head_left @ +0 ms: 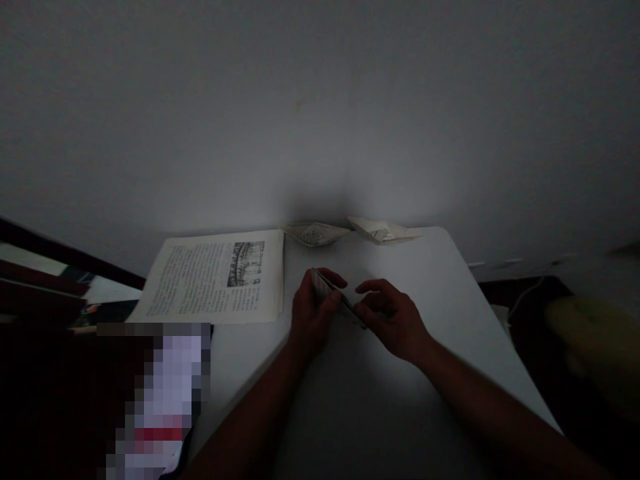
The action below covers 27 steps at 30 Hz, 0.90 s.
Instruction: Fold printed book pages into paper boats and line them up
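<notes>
A small folded piece of printed paper (321, 285) is held above the table, slanting down toward the right. My left hand (313, 310) grips it, thumb on the near face and fingers behind. At the lower right end of the paper is my right hand (395, 321). Its thumb tip meets the paper's edge, while the index finger is raised apart from the thumb; the other fingers are curled and partly hidden. Beyond my hands, two folded paper boats stand at the table's back edge: a left boat (315, 233) and a right boat (383, 231).
A stack of printed pages (200, 277) with a dark picture lies at the table's left. The white table (450, 293) abuts a grey wall (320, 120). A pixelated bright object (170, 387) is at the lower left. Something yellowish and blurred (595, 333) sits beyond the right edge.
</notes>
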Each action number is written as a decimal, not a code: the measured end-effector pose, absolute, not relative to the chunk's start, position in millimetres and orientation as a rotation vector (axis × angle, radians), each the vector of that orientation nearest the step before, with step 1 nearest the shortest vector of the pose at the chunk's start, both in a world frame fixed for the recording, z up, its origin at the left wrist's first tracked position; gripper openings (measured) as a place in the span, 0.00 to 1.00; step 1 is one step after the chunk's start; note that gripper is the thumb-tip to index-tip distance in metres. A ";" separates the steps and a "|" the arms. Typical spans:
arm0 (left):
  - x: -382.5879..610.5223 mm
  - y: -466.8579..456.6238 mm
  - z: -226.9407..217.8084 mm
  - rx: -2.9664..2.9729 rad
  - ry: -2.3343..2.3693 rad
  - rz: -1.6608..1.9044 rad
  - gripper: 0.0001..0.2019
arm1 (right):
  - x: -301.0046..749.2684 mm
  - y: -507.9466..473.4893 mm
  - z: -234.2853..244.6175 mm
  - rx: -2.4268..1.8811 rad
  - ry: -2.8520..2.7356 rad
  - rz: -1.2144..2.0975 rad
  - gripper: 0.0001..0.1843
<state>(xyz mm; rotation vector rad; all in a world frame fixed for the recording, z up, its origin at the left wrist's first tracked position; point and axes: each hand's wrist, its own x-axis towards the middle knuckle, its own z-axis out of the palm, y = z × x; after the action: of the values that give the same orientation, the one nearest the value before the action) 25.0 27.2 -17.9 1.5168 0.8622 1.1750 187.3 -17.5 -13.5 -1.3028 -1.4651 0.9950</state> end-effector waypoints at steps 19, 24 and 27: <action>26.7 25.6 -16.3 1.540 1.058 1.100 0.14 | 194.3 -16.8 -17.5 -1.262 -1.625 1.032 0.13; 27.1 25.3 -15.5 1.592 1.086 1.116 0.15 | 197.1 -14.6 -17.4 -1.273 -1.754 1.004 0.13; 28.5 24.2 -17.2 1.588 1.053 1.079 0.17 | 198.7 -13.3 -13.5 -1.197 -1.855 1.000 0.13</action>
<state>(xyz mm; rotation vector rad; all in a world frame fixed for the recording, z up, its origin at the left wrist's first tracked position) 28.5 24.2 -17.2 1.5882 1.0528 1.0789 198.7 -13.3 -13.5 -1.1968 -1.8548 1.0002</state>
